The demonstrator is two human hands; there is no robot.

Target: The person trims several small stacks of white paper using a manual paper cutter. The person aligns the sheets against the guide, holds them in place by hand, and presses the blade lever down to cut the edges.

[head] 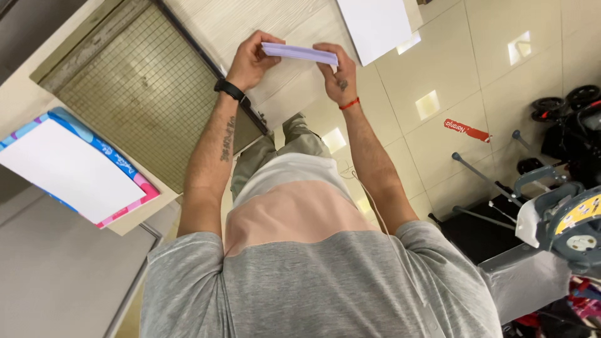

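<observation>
Both my hands are raised in front of me and hold a folded pale purple paper (299, 53) between them. My left hand (250, 61), with a black watch on its wrist, pinches the paper's left end. My right hand (335, 76), with a red string on its wrist, grips the right end with thumb and fingers. The paper hangs just above the edge of a light wooden counter (231, 22). Below the hands I see my grey and pink shirt and my khaki trousers.
A white sheet (375, 25) lies on the counter past the hands. A wire-mesh panel (144, 94) fills the counter's left part, and beside it rests a flat blue-and-pink box (69, 169). Strollers and toys (563, 213) stand on the tiled floor (451, 62) at right.
</observation>
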